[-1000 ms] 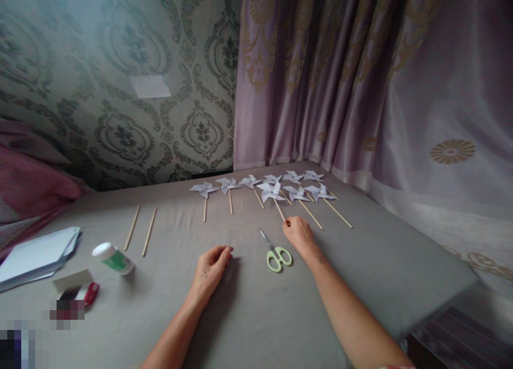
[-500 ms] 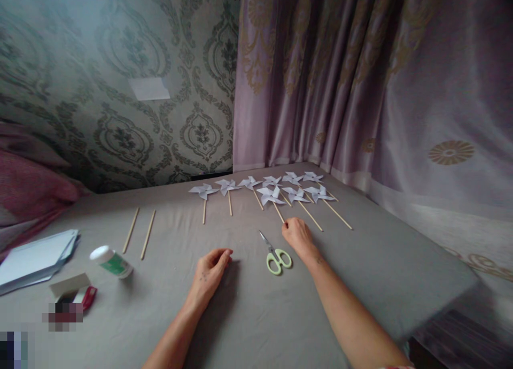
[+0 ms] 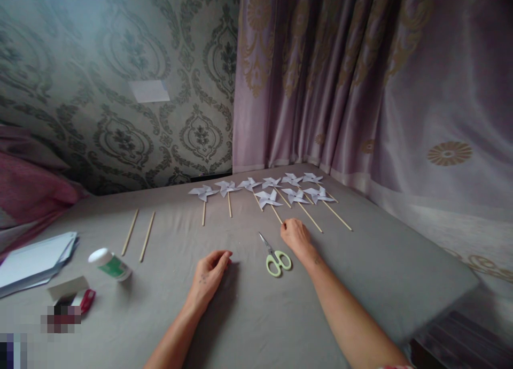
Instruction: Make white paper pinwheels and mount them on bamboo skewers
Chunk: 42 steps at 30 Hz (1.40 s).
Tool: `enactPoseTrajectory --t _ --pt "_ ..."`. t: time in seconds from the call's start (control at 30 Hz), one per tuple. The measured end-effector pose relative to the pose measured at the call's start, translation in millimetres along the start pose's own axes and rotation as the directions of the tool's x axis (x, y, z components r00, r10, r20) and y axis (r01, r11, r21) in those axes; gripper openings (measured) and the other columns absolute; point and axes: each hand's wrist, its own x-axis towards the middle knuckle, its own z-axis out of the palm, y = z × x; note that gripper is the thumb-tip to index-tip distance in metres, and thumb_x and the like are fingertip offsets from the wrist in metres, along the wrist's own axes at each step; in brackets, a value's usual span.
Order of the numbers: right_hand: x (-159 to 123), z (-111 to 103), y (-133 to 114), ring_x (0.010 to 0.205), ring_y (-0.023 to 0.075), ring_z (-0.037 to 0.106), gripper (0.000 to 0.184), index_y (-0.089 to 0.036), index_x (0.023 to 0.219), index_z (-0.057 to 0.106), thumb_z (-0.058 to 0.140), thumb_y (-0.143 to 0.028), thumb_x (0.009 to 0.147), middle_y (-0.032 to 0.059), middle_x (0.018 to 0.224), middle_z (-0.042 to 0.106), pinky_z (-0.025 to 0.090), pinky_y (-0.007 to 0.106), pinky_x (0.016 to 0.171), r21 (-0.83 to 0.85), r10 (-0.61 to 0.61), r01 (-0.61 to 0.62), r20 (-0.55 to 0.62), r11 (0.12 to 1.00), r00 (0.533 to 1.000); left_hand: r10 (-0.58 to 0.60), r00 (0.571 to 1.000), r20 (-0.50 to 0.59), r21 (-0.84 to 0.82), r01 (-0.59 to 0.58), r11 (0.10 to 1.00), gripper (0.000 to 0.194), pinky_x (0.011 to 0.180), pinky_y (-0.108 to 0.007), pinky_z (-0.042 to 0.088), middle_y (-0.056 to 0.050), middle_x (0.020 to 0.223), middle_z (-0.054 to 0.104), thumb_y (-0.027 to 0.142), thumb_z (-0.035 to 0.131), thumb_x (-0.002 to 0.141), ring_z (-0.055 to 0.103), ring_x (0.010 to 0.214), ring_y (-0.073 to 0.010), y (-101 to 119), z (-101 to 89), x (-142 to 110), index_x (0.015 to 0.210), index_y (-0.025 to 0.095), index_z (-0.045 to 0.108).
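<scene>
Several white paper pinwheels on wooden sticks lie in rows at the far side of a grey cloth-covered surface. My right hand pinches the lower end of one pinwheel's stick; that pinwheel lies flat among the others. My left hand rests on the cloth with fingers curled in, fingertips touching the surface, nothing visible in it. Green-handled scissors lie between my two hands, just left of my right wrist.
Two bare wooden sticks lie at the left. A white-capped green glue bottle lies on its side near a stack of white paper and a small red item. Curtains hang behind; the surface drops off at right.
My right hand has lowered the pinwheel so its head lies flat in line with the others. My left hand has stayed almost still.
</scene>
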Motion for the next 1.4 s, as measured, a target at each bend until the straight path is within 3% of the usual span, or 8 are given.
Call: enactPoseTrajectory --t 1.4 --pt "-7.9 1.7 4.1 0.092 0.018 0.064 0.024 -0.017 0.096 0.066 0.043 -0.021 0.092 0.0115 0.104 0.065 0.042 0.024 0.073 0.017 0.001 0.0 -0.041 1.0 0.999 0.002 1.0 0.001 0.017 -0.002 1.0 0.054 0.061 -0.028 0.044 -0.005 0.066 0.067 0.063 0.058 0.062 0.058 0.063 -0.0182 -3.4 -0.7 3.8 0.081 0.014 0.071"
